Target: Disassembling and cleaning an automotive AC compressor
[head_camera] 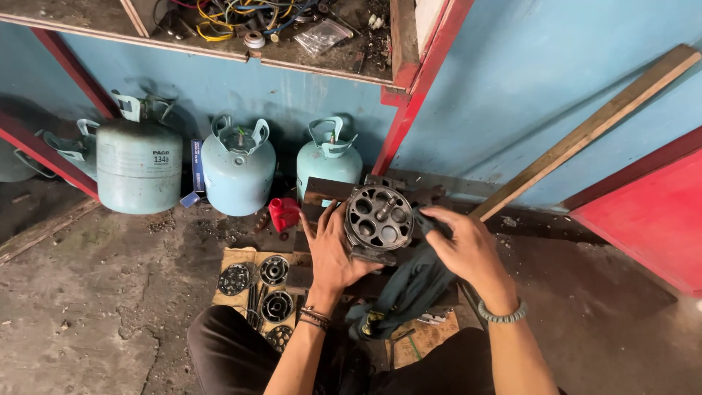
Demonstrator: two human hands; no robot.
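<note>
Fingers of the left hand are being spread flat against the cylinder block at its nine o'clock; those of the right hand are being pinched on a rag at three. Cast metal, likely heavy, rigid, oily: best gripped by the rim, over the cardboard.

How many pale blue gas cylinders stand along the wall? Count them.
4: one cut off at far left, a big one, a middle one, and one behind the metal part. Others may be hidden.
</note>
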